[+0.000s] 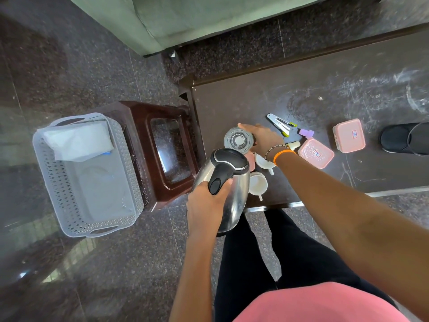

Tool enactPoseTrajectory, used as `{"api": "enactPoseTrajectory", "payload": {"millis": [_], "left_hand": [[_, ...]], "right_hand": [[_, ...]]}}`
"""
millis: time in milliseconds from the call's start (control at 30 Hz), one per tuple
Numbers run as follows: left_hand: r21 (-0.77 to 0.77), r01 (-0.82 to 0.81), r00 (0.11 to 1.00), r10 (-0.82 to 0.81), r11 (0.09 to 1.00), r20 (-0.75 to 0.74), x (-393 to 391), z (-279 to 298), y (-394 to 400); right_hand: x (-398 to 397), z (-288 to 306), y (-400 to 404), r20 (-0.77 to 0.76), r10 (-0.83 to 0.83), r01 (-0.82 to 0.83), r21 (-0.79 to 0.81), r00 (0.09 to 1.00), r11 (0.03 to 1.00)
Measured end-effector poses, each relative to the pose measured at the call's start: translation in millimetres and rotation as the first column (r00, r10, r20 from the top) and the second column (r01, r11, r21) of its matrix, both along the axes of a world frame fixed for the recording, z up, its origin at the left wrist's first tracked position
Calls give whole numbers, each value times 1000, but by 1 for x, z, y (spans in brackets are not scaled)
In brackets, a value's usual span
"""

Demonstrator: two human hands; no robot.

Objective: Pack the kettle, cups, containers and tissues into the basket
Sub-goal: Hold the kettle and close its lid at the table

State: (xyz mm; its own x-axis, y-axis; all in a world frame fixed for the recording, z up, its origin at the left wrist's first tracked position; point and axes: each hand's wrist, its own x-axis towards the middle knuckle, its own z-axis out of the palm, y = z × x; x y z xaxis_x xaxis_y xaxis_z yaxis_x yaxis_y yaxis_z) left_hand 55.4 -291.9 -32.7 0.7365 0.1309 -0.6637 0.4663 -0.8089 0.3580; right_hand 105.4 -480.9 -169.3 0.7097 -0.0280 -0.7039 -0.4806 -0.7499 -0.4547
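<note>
Head cam: L hand [205, 203] gripping kettle [226, 187] past table edge [274, 204], R hand [261, 139] round glass [238, 141].

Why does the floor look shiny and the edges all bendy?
Head view: the polished floor mirrors pale light near the basket; the wide-angle lens curves the table edge and stretches the arms; the kettle shows soft reflections; the picture's corners look slightly soft.

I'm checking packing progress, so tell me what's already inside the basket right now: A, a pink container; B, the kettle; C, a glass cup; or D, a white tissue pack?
D: a white tissue pack lies inside the basket, while the kettle is held by the left hand, and both pink containers sit on the table.
</note>
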Motion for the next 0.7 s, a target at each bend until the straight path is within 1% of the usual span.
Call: {"api": "enactPoseTrajectory", "payload": {"millis": [167, 467, 700], "left_hand": [[11, 5, 1000, -5, 1000, -7, 1, 1, -2], [-6, -35, 999, 35, 999, -10, 0, 2, -6], [18, 10, 999, -9, 1000, -34, 5, 5, -9]], "right_hand": [[0, 0, 0, 1, 4, -4, -4, 1000, 1000], [-2, -1, 0, -1, 5, -5, -9, 1000, 1000], [-1, -1, 0, -4, 18, -18, -14, 1000, 1000]]}}
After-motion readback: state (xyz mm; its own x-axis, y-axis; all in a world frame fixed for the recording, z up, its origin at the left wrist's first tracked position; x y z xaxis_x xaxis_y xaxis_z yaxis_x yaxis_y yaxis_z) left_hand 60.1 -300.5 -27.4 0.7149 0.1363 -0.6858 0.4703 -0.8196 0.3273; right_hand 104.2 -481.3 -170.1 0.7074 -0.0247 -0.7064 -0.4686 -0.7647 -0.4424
